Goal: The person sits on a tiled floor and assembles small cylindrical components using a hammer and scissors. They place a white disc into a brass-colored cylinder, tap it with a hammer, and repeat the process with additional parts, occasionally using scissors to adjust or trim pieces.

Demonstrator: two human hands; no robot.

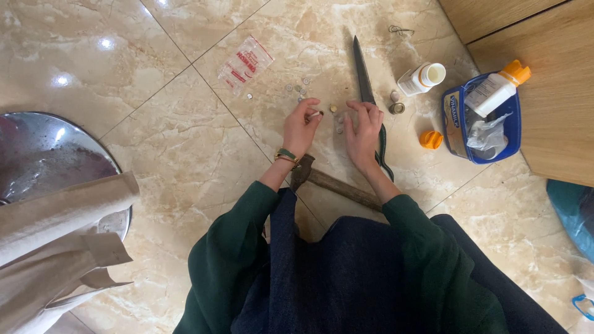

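My left hand (pixel 301 128) pinches a small round brass-coloured piece (pixel 317 114) between thumb and fingertips, just above the marble floor. My right hand (pixel 362 131) hovers beside it with curled fingers over a few small metal pieces (pixel 338 122) on the tile; I cannot tell if it grips one. A long dark blade (pixel 362 73) with a green handle lies under the right hand. A hammer (pixel 328 180) with a wooden handle rests on the floor beneath my wrists. More small round pieces (pixel 299 90) are scattered beyond the left hand.
A clear plastic packet (pixel 245 62) lies far left of the pieces. A blue tub (pixel 512 121) holds a white bottle and plastic wrap; an open white bottle (pixel 422 78) and orange cap (pixel 430 139) lie beside it. A steel basin (pixel 43 154) and a person's beige sleeve (pixel 55 247) are at left.
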